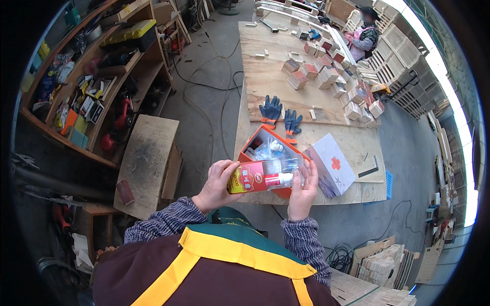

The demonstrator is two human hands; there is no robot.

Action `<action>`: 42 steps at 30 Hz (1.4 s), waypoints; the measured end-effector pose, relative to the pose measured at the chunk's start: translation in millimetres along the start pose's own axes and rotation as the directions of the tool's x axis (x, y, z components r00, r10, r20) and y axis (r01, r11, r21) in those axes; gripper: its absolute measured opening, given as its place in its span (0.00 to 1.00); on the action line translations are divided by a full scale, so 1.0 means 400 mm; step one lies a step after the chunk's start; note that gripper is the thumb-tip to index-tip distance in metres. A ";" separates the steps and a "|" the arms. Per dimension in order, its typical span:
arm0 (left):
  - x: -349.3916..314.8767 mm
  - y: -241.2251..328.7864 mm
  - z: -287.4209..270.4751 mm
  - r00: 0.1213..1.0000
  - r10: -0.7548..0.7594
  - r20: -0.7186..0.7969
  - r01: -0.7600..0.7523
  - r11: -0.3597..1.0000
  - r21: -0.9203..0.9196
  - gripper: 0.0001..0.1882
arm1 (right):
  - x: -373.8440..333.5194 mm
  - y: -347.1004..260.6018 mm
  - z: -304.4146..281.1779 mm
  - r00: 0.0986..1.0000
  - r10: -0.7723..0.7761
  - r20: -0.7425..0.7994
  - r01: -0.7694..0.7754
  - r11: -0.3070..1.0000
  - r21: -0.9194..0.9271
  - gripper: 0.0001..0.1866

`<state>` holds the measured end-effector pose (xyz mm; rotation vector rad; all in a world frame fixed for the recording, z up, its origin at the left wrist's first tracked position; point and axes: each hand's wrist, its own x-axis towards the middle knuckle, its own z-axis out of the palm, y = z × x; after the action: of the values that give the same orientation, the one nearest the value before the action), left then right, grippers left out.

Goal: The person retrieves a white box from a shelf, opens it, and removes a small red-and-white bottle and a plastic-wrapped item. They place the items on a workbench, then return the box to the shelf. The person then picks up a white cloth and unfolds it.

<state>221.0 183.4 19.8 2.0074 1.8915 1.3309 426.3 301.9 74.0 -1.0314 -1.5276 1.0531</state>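
Observation:
My left hand (217,184) grips the left end of a red and yellow carton (246,178). Out of the carton's right end sticks a clear plastic insert (292,164), with a small white and red bottle (277,179) lying in it. The fingers of my right hand (303,193) are closed round the insert's outer end, thumb on top. Just beyond and partly hidden by the carton stands an orange box (250,139) holding plastic bags and small items. Against its right side leans a white lid (326,155) marked with a red cross.
Two dark blue and orange work gloves (271,109) lie behind the orange box on the wooden workbench (263,76). Several wood blocks (309,70) stand farther right, near another person (363,38). A black square (369,170) lies at right. Shelves of tools (127,64) line the left.

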 end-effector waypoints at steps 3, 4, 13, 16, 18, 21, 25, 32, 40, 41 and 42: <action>0.004 0.005 0.008 1.000 0.006 -0.002 -0.006 0.999 -0.046 0.47 | -0.001 0.002 -0.002 0.997 -0.074 0.014 0.073 0.996 0.045 0.35; 0.005 0.008 0.012 1.000 0.001 0.013 0.000 0.998 -0.068 0.47 | -0.005 0.001 0.000 0.996 -0.090 0.020 0.091 0.996 -0.004 0.35; 0.015 0.000 0.025 0.999 -0.031 0.020 0.033 0.993 -0.116 0.50 | 0.028 -0.045 -0.012 0.993 0.033 -0.111 -0.028 0.999 0.039 0.32; 0.011 -0.030 0.011 0.997 -0.074 -0.005 0.069 0.955 -0.288 0.49 | 0.055 -0.095 -0.064 0.983 0.045 -0.175 0.001 0.967 0.254 0.31; 0.010 -0.053 -0.004 0.998 -0.055 -0.038 0.035 0.912 -0.408 0.51 | 0.061 -0.122 -0.087 0.974 0.116 -0.197 -0.006 0.874 0.486 0.31; 0.021 -0.075 -0.022 0.983 0.088 -0.160 -0.152 0.880 -0.451 0.54 | 0.046 -0.142 -0.108 0.967 0.101 -0.235 0.020 0.886 0.464 0.30; 0.039 -0.060 -0.021 0.972 0.120 -0.202 -0.204 0.858 -0.471 0.54 | 0.027 -0.127 -0.121 0.967 0.155 -0.203 -0.048 0.890 0.454 0.30; 0.069 0.013 0.001 0.986 0.071 -0.149 -0.105 0.967 -0.233 0.49 | 0.056 -0.124 -0.188 0.976 0.180 -0.122 -0.084 0.832 0.549 0.28; 0.151 0.200 0.152 0.989 -0.104 -0.107 0.097 0.993 -0.070 0.47 | 0.147 -0.085 -0.247 0.966 -0.173 -0.192 0.239 0.879 0.413 0.28; 0.158 0.218 0.166 0.989 -0.102 -0.103 0.098 0.994 -0.038 0.46 | 0.154 -0.068 -0.251 0.941 -0.269 -0.205 0.317 0.913 0.255 0.29; 0.163 0.235 0.178 0.989 -0.102 -0.102 0.102 0.995 -0.009 0.46 | 0.158 -0.050 -0.254 0.911 -0.361 -0.199 0.391 0.910 0.141 0.29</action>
<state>328.9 250.6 64.7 1.8461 2.0038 1.4349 513.3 370.5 123.8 -0.6475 -1.3944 0.7896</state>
